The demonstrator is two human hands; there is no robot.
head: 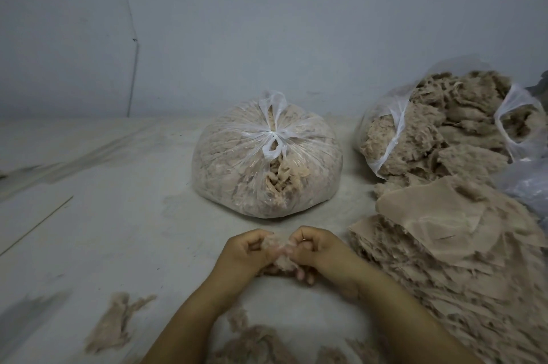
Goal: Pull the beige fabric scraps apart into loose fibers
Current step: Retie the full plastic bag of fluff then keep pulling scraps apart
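Both hands meet knuckle to knuckle, the left hand (246, 254) and the right hand (323, 254) each pinching one small fuzzy beige fabric scrap (281, 260) between curled fingers, just above the pale dusty floor (118, 230); loose beige fibers (112, 325) lie near the wrists; a heap of flat beige fabric scraps (444, 245) sits to the right; beyond stands a knotted clear plastic bag (267, 159) stuffed with fibers

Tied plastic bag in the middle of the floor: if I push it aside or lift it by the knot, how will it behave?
The tied plastic bag looks stuffed with fluffy beige fibers, so it is probably light for its bulk. Its wide, slumped base suggests it would slide or squash rather than roll. The thin film looks stretched at the knot, so lifting there might tear it.
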